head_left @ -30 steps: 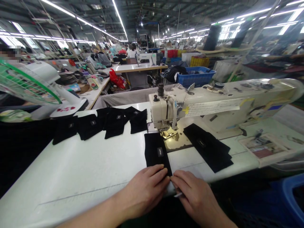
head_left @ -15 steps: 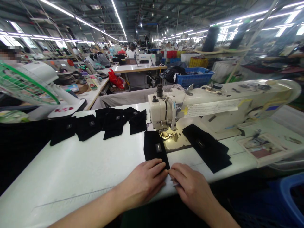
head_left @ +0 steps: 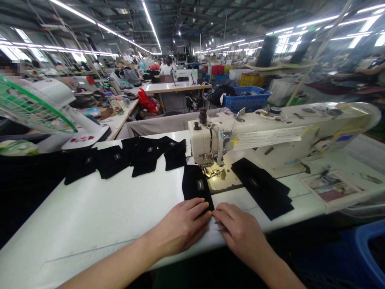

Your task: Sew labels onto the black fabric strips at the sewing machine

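Note:
A black fabric piece with a small label [head_left: 195,180] lies on the white table just left of the presser foot of the sewing machine [head_left: 207,140]. On its near end my left hand [head_left: 185,224] presses with bent fingers held together, closed on the cloth. My right hand [head_left: 239,226] is closed at the fabric's near right corner, its fingertips almost touching the left ones. A small pointed metal tool [head_left: 220,228] sticks out from under the right fingers. Right of the needle area rests a stack of black pieces [head_left: 261,188].
Several labelled black pieces [head_left: 144,156] lie along the table's far left edge. A fan [head_left: 54,104] stands at the left. Blue baskets are behind the machine [head_left: 246,98] and at the lower right [head_left: 367,249]. People sit farther back.
Both hands and the near end of the fabric have shifted very slightly away from the table's front edge. Their hold looks the same.

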`<act>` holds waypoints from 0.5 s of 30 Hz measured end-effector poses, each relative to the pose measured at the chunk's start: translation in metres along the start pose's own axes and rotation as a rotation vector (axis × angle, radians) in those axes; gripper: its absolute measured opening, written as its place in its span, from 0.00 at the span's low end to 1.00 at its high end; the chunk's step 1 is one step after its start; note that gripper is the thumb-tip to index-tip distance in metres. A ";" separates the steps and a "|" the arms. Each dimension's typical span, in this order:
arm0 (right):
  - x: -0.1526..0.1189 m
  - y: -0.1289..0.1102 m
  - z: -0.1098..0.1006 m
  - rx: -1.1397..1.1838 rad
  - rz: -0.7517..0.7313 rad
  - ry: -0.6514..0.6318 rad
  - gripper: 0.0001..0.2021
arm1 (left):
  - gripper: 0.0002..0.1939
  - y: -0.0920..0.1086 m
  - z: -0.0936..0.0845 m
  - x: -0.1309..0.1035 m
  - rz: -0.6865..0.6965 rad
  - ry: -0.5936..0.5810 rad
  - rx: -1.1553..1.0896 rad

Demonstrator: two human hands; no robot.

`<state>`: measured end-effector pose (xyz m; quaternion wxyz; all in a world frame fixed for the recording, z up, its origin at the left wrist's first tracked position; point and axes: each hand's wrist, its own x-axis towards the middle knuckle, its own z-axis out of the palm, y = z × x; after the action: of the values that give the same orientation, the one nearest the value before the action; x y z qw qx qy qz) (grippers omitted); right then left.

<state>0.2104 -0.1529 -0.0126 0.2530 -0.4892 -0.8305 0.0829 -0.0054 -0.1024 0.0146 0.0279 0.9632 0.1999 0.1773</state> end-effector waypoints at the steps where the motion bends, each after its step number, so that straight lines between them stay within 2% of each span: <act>1: 0.000 0.000 0.000 -0.006 -0.003 0.003 0.17 | 0.14 0.000 0.000 0.000 -0.002 -0.003 -0.008; 5: -0.001 -0.003 -0.001 0.010 -0.036 0.052 0.17 | 0.12 -0.006 -0.002 0.001 -0.053 -0.010 -0.127; 8: 0.001 0.002 -0.017 0.072 -0.063 0.207 0.13 | 0.12 -0.029 -0.001 0.013 -0.205 0.104 -0.171; 10: 0.005 0.017 -0.040 0.039 -0.031 0.417 0.09 | 0.12 -0.050 0.000 0.027 -0.397 0.172 -0.065; 11: 0.008 0.030 -0.056 -0.020 0.010 0.556 0.08 | 0.13 -0.061 0.001 0.035 -0.503 0.165 0.000; 13: 0.019 0.066 -0.094 -0.203 0.139 0.867 0.05 | 0.12 -0.079 0.004 0.051 -0.677 0.098 0.062; 15: 0.034 0.113 -0.137 -0.362 0.239 1.197 0.07 | 0.10 -0.089 0.007 0.064 -0.763 0.069 0.066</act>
<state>0.3529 -0.0818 0.0732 0.5756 -0.5752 -0.4860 -0.3188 0.0187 0.0043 0.0178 0.0539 0.8133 0.5507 0.1800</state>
